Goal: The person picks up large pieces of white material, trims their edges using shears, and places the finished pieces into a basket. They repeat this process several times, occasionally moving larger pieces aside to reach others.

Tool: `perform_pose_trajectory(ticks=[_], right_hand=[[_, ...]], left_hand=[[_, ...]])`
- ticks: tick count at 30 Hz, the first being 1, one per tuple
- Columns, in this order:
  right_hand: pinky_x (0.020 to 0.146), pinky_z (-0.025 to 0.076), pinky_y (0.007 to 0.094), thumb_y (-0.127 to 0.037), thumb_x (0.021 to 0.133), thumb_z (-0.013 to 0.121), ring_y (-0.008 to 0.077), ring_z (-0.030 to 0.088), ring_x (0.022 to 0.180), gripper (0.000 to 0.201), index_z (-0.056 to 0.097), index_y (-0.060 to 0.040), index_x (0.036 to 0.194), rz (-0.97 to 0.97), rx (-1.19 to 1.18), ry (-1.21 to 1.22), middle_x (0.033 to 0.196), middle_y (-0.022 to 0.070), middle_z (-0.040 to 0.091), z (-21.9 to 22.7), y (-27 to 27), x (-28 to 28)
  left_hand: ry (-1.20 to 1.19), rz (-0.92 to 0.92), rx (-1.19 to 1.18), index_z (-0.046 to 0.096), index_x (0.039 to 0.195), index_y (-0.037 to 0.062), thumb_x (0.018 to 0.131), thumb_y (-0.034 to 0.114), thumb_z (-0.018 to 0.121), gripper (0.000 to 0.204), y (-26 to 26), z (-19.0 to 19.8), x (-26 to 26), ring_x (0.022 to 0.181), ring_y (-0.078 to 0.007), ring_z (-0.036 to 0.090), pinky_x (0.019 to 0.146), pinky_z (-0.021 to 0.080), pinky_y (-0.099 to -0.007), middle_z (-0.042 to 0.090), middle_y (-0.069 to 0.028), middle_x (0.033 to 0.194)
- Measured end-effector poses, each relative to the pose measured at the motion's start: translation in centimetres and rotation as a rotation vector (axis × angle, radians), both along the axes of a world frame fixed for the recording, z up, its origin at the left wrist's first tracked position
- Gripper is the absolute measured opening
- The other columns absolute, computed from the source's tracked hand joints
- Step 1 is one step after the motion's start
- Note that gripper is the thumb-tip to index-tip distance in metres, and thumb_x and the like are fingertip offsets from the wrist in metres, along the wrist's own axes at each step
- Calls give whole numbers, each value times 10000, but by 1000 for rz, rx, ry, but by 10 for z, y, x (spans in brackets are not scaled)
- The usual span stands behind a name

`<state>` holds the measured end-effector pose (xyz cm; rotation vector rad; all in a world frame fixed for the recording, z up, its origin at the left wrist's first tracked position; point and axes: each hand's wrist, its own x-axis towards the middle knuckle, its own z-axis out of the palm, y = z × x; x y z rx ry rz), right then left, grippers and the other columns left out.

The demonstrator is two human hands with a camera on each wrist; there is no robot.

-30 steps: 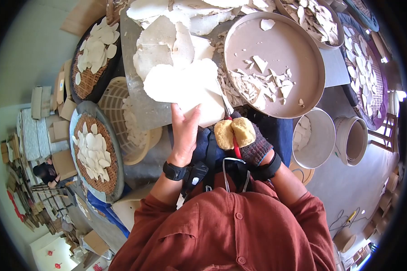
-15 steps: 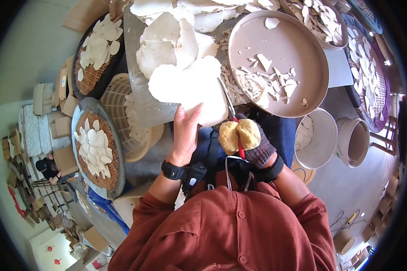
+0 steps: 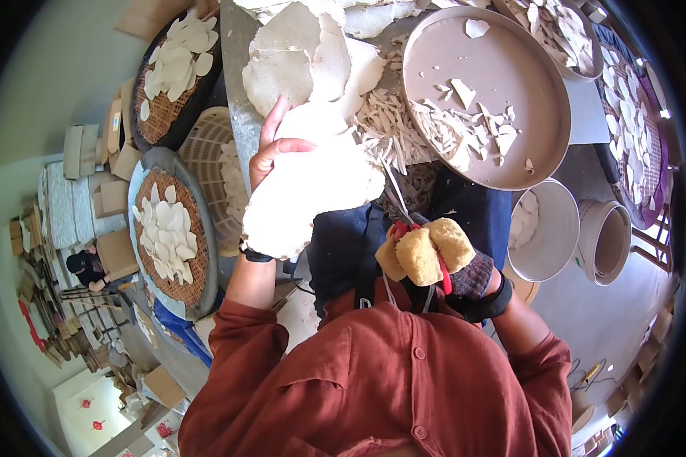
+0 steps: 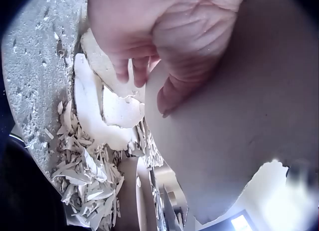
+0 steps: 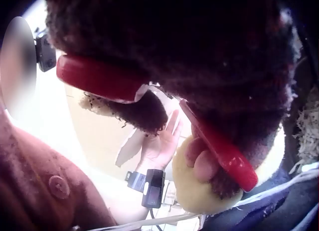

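My bare left hand (image 3: 270,148) pinches a broad white sheet (image 3: 305,190) with an uneven edge, thumb on one face and fingers behind. The left wrist view shows the thumb (image 4: 174,94) pressed to the sheet (image 4: 234,126), which hides much behind it. Lower right, my right hand (image 3: 472,274) wears a dark knitted glove and grips scissors with red handles (image 5: 224,151). Yellow spongy pads (image 3: 419,257) sit around those handles, and bare fingertips poke from the glove in the right wrist view. Slim scissor blades (image 3: 395,183) point up and away, to the right of the sheet.
Scraps (image 3: 392,122) and more white sheets (image 3: 282,68) cover the metal worktop ahead. A wide round tray (image 3: 511,114) holds offcuts at right, above a white bucket (image 3: 549,236). Woven trays (image 3: 146,204) with oval pieces and a plastic basket (image 3: 202,145) stand at left.
The sheet has turned and come nearer my body, with the left hand now at its upper left edge. My right hand and the scissors have drawn back, down and right, away from it.
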<state>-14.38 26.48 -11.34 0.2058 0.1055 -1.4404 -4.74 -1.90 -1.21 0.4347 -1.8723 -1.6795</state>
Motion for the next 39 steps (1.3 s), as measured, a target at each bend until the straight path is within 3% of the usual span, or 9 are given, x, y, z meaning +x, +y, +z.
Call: perform_pose_trajectory(ticks=[1,5,15,19,22,29,34,37,39], right_hand=[[1036,375,363,-118,954,408,221,494,1148,333,396,29,1253,-1,29,-172,1220,141,484,2,-1,-1],[1037,373,366,-120,951,418,223,498,1147,338,399,25,1256,-12,-207,163,1222,142,488,18,-7,-9],[1018,392,355,-115,940,457,212,515,1114,318,417,26,1223,63,-65,354,1198,150,499,16,-1,-12],[1007,401,352,-119,936,470,216,509,1129,327,422,23,1226,27,-52,-249,1212,160,503,20,0,-16],[1024,381,345,-131,925,499,217,503,1141,332,446,18,1216,45,-74,-306,1240,155,498,35,-4,-21],[876,480,304,-53,826,638,165,615,961,255,587,-18,1074,-87,-102,692,1035,88,638,68,-7,-20],[808,505,301,-92,818,656,162,625,902,232,602,-8,1027,-120,104,478,976,88,647,67,-11,-9],[863,478,344,-197,895,552,209,592,956,287,528,1,1100,-250,-20,539,1070,109,594,43,-22,-19],[806,501,343,-215,892,539,219,614,895,294,543,30,1055,-309,13,409,1002,127,614,47,-32,-24]], left_hand=[[1,-6,-4,675,816,18,692,121,734,172,-1,0,0,1248,-268,413,968,428,-363,298,-164,1429],[22,7,-66,675,810,26,679,80,734,153,-1,-6,-1,1227,-261,437,958,442,-363,298,-162,1429],[51,-30,22,675,813,31,684,71,731,146,4,0,-6,1200,-257,465,951,452,-367,301,-155,1430],[41,-53,-7,674,813,27,686,78,733,149,2,2,-9,1198,-255,467,952,452,-372,305,-153,1430],[18,-52,-46,673,813,22,685,83,734,155,-1,-2,-8,1197,-259,467,954,451,-375,315,-155,1425],[68,-82,29,667,823,12,702,113,726,169,2,0,-11,1239,-260,422,962,440,-384,343,-154,1408],[-94,-68,-191,652,920,8,731,92,692,211,-7,-3,-2,1253,-246,413,966,415,-348,518,-152,1253],[-367,76,99,570,1086,-4,868,87,600,238,16,-2,13,1037,-177,556,919,429,-298,579,-87,1122],[-186,58,363,519,1143,-7,879,65,566,277,36,-2,12,975,-155,575,878,461,-305,581,-80,1102]])
